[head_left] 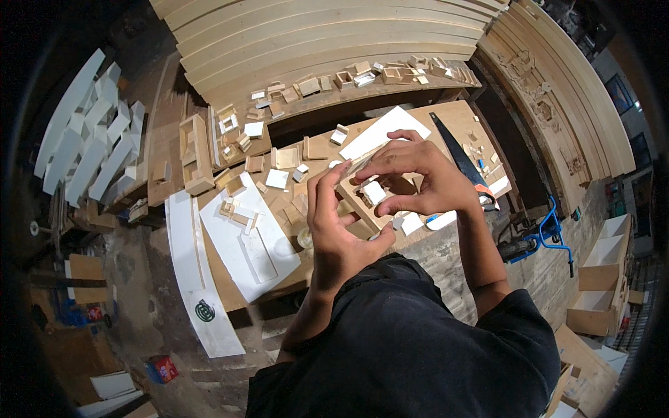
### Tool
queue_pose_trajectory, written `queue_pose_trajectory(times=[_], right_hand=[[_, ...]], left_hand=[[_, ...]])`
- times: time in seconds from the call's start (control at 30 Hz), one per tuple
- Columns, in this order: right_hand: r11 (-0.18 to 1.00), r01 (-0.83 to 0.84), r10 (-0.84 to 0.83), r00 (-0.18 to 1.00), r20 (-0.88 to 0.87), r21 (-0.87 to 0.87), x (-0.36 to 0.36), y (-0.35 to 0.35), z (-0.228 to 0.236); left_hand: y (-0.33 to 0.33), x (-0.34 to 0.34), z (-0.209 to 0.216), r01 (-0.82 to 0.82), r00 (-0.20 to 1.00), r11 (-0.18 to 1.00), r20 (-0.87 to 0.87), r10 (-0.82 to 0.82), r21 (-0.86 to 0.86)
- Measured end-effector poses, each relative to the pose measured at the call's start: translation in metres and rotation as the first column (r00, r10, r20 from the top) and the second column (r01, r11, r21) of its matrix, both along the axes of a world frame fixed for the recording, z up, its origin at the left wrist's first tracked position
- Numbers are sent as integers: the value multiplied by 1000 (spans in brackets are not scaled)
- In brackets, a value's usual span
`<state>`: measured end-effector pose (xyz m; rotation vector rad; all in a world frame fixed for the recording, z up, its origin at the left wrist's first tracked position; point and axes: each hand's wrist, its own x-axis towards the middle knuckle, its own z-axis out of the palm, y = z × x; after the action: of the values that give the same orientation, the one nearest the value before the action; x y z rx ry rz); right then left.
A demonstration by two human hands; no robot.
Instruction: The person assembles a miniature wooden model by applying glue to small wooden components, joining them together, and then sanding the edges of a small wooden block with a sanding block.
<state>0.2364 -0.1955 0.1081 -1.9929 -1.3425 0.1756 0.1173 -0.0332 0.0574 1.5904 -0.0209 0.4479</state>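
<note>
Over the near side of the workbench, both hands are at a small open box of pale wood (pixel 356 201). My left hand (pixel 333 226) is curled around its left side, thumb at the near corner and fingers reaching up along the edge. From the right, my right hand (pixel 426 174) arches over the box with thumb and fingers bent. A small white-faced wooden block (pixel 373 194) sits between its thumb and fingertips, inside or just above the box; which of these I cannot tell. The right fingers partly hide the box's far side.
A handsaw (pixel 456 155) with an orange handle lies to the right. White panels (pixel 244 240) and small wooden pieces cover the workbench (pixel 233 285). Long stacked boards (pixel 327 35) stand behind. White offcuts (pixel 104 125) are piled at left, and a blue bicycle (pixel 547 233) is beyond the right edge.
</note>
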Motion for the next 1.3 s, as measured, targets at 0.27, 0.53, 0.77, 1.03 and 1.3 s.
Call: queue_pose_trajectory(times=[0.27,0.53,0.77,1.03,1.3], right_hand=[[1000,6,-5,999,-33,16,0,3,0],[1000,8,-8,1000,-26,7,3,2,-7],[1000,-8,8,1000,3,-15,5,-1,-7],[999,-6,6,1000,0,-37,3,0,-2],[1000,-14,14,1000,-22,12,3,1,-7]], left_hand=[[0,2,-3,-6,1000,1000,0,6,-8],[-1,3,-3,15,999,998,-48,-12,54],[-1,4,-4,13,999,997,-45,-10,70],[1,5,-6,-7,999,997,-37,10,75],[-1,3,-4,-27,999,999,-21,28,19]])
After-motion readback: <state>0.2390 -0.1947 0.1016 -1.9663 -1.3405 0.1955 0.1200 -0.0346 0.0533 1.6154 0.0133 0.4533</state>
